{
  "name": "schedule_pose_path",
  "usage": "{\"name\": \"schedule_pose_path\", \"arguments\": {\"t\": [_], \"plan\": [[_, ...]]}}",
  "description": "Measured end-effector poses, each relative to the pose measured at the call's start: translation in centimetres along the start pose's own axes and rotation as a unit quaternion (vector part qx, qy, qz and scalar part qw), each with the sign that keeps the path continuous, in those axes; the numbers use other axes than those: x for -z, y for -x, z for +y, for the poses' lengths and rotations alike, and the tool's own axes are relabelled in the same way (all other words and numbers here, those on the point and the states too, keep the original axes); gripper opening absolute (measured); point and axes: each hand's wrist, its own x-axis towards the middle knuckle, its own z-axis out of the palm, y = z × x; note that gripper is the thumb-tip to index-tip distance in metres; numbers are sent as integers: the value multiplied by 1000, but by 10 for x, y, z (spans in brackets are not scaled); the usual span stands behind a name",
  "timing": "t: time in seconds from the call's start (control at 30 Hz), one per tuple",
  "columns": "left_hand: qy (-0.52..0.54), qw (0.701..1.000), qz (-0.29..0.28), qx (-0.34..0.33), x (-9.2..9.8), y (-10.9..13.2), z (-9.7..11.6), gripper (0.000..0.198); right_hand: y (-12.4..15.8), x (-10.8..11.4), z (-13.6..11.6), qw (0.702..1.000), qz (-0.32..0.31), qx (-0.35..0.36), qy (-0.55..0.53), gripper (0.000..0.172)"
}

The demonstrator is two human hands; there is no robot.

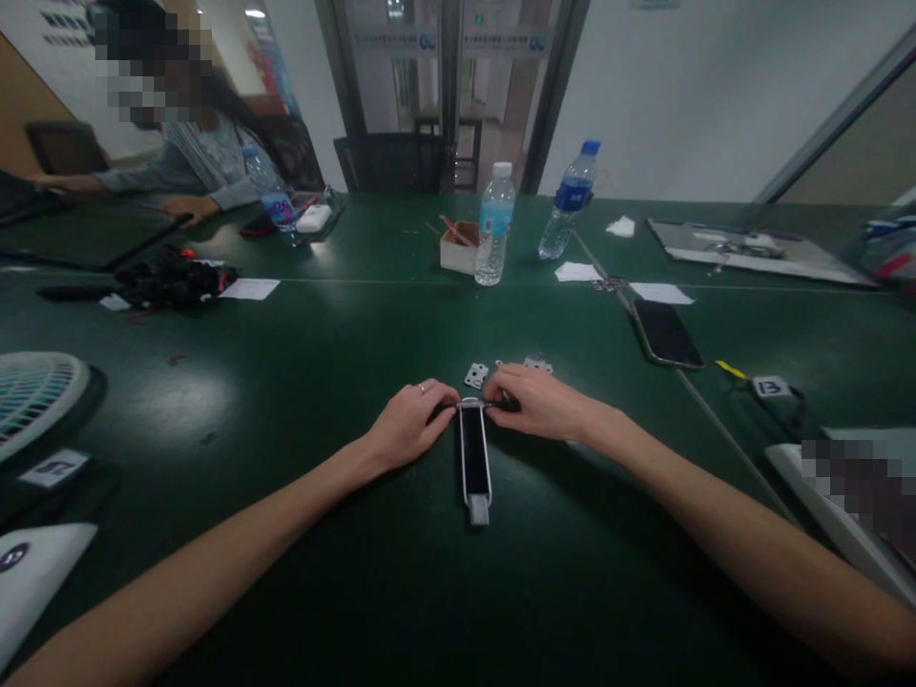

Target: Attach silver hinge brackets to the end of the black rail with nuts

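In front of me on the green table lies a narrow white-framed device point(473, 453) with a long black face. A grey tab point(479, 510) sticks out of its near end. My left hand point(413, 422) is closed on a slim dark tool point(438, 410), whose thin end meets the device's far end from the left. From the right, my right hand point(533, 401) pinches a similar dark tool point(505, 404) at the same end. The exact kind of these tools is too small to tell. Just beyond lie a perforated metal plate point(476, 375) and another metal piece point(538, 364), partly behind my right hand.
Farther back stand a water bottle point(495, 229), a second bottle point(571, 202) and a small box point(458, 250). A phone point(667, 334) lies at the right. Black gear point(172, 277) and a white mesh object point(35, 396) are at the left. Another person point(193, 153) sits at the far left.
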Motion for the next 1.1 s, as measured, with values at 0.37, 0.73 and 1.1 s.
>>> {"name": "schedule_pose_path", "arguments": {"t": [0.37,0.73,1.1], "plan": [[-2,1000,9,-8,0,0,1,14,0,-1,4,1000,4,5,0,15],[-2,1000,6,-1,-1,0,-1,14,0,-1,4,1000,5,16,5,11],[7,1000,-6,4,1,0,0,17,20,62,32,985,-46,-145,85,17]]}}
